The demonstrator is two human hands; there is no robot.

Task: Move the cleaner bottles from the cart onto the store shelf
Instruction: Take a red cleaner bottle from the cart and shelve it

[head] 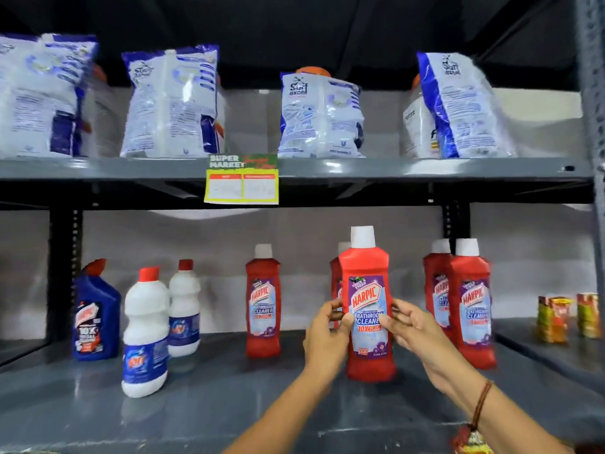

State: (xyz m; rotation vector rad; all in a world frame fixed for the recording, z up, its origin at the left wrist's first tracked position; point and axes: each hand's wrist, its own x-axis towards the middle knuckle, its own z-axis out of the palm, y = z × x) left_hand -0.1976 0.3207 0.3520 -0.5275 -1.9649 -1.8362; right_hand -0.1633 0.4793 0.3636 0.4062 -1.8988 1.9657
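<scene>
Both hands on 1 red cleaner bottle (pixel 368 303), upright, label facing out. Left hand (pixel 324 335) and right hand (pixel 414 332) grip it from opposite sides at label height; fingers (pixel 330 309) of each hand are clamped on the bottle, thumbs pressed on the label front.

Bottle base sits at or just above the lower shelf (pixel 212 388); contact cannot be confirmed. Judgement: the 2-hand hold serves to square the label forward and steady a tall, narrow bottle while it is set down.

Relative to the fingers:
- Directly behind them: another red bottle (pixel 335 276), mostly hidden.
- Right of the right fingers: 2 red bottles (pixel 473 303), close together, near the held one.
- Left of the left fingers: 1 red bottle (pixel 263 303), standing apart.
- Far left: 2 white bottles (pixel 145 332) and 1 blue bottle (pixel 96 312).
- Above: detergent bags (pixel 319 116) on the upper shelf, price tag (pixel 242 180) on its edge.

Cart not in view. Judgement: placement step near its end; releasing both hands evenly should keep it from tipping.
</scene>
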